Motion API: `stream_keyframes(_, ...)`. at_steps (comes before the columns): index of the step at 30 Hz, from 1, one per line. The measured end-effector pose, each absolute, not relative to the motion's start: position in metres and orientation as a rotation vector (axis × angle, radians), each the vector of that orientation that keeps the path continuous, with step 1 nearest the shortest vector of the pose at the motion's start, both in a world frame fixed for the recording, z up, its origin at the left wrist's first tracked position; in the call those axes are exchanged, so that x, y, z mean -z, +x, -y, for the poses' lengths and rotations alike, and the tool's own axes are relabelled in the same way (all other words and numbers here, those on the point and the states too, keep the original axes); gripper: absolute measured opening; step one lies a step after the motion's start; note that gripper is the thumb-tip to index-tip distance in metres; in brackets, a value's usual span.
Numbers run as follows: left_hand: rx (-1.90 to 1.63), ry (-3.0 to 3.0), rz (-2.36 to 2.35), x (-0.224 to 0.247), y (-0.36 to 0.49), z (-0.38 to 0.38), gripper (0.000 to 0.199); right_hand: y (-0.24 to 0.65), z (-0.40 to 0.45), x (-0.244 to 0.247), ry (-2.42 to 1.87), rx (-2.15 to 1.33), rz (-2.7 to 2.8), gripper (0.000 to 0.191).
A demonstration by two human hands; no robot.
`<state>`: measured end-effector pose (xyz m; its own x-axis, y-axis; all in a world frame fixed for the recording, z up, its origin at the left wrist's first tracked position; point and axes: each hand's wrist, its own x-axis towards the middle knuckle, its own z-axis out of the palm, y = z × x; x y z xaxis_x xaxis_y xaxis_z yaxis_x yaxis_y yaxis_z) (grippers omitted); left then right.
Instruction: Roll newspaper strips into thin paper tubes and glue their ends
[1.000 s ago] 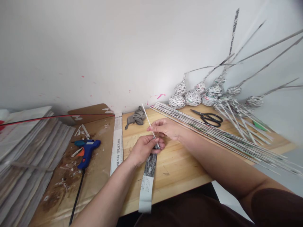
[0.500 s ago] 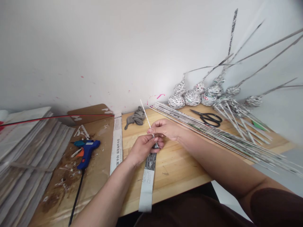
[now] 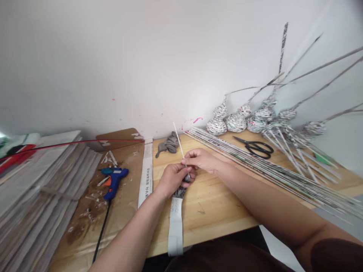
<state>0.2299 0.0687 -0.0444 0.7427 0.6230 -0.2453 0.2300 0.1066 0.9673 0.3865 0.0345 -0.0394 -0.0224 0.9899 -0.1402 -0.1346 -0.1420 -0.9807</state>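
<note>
Near the middle of the wooden table, my left hand [image 3: 175, 178] is closed on a newspaper strip [image 3: 176, 219], whose flat tail hangs down over the front edge. The upper part of the strip narrows into a thin rolled paper tube with a white stick-like end [image 3: 178, 139] pointing up and away. Just above, my right hand [image 3: 200, 160] pinches the tube between thumb and fingers. The fingers partly hide where strip and tube meet. A crumpled grey cloth-like thing [image 3: 169, 143] lies behind my hands.
Left are a blue glue gun [image 3: 115, 183] on stained cardboard [image 3: 127, 211], newspaper strips [image 3: 146, 170] and a newspaper stack [image 3: 56, 181]. To the right lie long paper tubes [image 3: 255, 170] and black scissors [image 3: 256, 148]. Woven paper gourds [image 3: 217, 124] stand against the wall.
The view has shifted, so most things sit farther right and lower. Less of the strip's dark printed part shows below my left hand. Both hands keep their hold.
</note>
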Motion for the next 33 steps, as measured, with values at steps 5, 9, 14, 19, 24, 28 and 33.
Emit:
stream_keyframes(5,-0.298,1.963,-0.888,0.038,0.219,-0.078,0.044,0.391,-0.039,0.045,-1.219,-1.410,1.100,0.037)
stream_keyframes(9,-0.331,2.181,-0.960,0.021,0.214,-0.098,0.050,0.399,-0.042,0.050,-1.133,-1.466,1.105,0.037)
stream_keyframes(14,-0.664,2.577,-1.045,0.019,0.241,-0.140,0.050,0.405,-0.044,0.053,-1.032,-1.533,1.093,0.034)
stream_keyframes(19,-0.336,2.726,-1.280,0.043,0.277,-0.175,0.052,0.409,-0.047,0.058,-1.026,-1.569,1.053,0.036)
stream_keyframes(24,-0.417,2.688,-1.398,0.053,0.284,-0.184,0.037,0.409,-0.048,0.059,-1.044,-1.567,1.085,0.035)
stream_keyframes(28,-0.504,2.562,-1.608,0.053,0.279,-0.188,0.055,0.409,-0.049,0.057,-1.047,-1.573,1.080,0.035)
stream_keyframes(33,-0.662,2.478,-1.655,0.042,0.282,-0.193,0.063,0.410,-0.050,0.058,-1.058,-1.575,1.091,0.036)
